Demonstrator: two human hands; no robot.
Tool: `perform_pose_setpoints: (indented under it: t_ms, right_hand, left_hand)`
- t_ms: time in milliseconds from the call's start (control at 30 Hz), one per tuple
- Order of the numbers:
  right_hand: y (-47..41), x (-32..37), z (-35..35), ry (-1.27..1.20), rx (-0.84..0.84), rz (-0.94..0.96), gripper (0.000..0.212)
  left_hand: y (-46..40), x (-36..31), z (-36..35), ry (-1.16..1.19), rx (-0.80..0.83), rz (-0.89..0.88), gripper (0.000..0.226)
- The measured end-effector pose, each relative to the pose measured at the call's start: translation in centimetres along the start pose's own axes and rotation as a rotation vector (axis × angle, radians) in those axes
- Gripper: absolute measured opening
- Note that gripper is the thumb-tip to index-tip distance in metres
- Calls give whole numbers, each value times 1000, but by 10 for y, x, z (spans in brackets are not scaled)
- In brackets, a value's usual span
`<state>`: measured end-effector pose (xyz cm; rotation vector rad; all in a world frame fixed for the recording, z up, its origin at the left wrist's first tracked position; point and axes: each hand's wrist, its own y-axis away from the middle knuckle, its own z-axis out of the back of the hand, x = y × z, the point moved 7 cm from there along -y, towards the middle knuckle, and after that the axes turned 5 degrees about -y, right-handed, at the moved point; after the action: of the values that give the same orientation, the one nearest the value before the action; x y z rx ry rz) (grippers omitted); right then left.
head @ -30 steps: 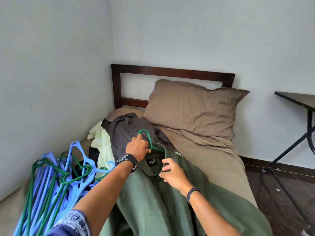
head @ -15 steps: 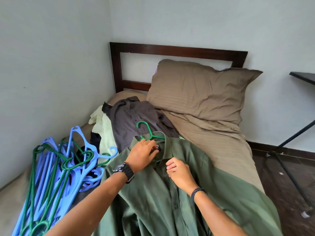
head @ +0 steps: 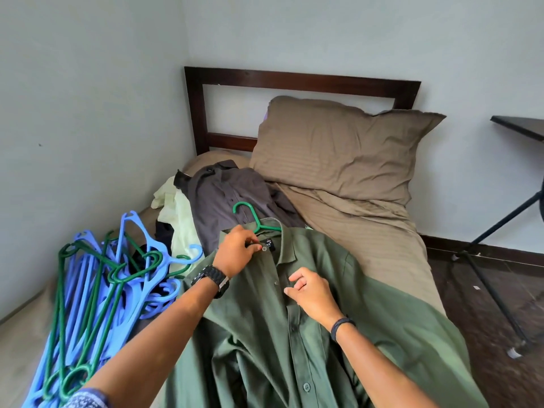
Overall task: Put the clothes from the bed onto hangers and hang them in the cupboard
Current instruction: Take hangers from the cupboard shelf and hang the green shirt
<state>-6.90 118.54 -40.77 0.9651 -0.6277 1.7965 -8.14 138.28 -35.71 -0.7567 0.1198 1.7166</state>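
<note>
A green button-up shirt (head: 309,334) lies spread on the bed (head: 368,231), front up. A green hanger (head: 255,219) sits inside it, its hook sticking out past the collar. My left hand (head: 237,251) pinches the left side of the collar at the top button. My right hand (head: 313,293) rests with curled fingers on the button placket a little lower; whether it grips the cloth is unclear. Behind the green shirt lie a dark grey shirt (head: 223,195) and a pale yellow-green garment (head: 179,219) in a heap.
A pile of blue and green hangers (head: 97,290) lies on the bed's left side by the wall. A brown pillow (head: 338,148) leans on the dark wooden headboard (head: 294,79). A dark table with metal legs (head: 518,128) stands at the right on the dark floor.
The shirt's front has been folded shut over the hanger. My left hand moved from the hanger hook to the collar button; my right hand slid down the placket.
</note>
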Motion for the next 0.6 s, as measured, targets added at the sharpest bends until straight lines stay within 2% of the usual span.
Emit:
perform_pose_setpoints:
  t_ms: [100, 167, 233, 267, 367, 500, 600]
  right_hand:
    - [6, 1, 0, 59, -14, 4, 24]
    - [12, 0, -5, 89, -2, 3, 29]
    - [16, -2, -11, 122, 9, 11, 33]
    - [18, -3, -14, 144, 16, 16, 33]
    - [19, -4, -18, 207, 41, 7, 27]
    - [19, -6, -16, 212, -3, -12, 20]
    - [20, -5, -15, 246, -20, 18, 22]
  left_hand:
    - [13, -2, -15, -248, 56, 9, 21]
    - [25, -18, -14, -392, -52, -114, 18]
    - [43, -38, -13, -385, -146, -242, 10]
    - [53, -43, -17, -293, -126, -251, 5]
    - [80, -38, -35, -47, -16, -70, 6]
    - [101, -21, -51, 40, -16, 123, 8]
    - [102, -21, -57, 36, -11, 160, 9]
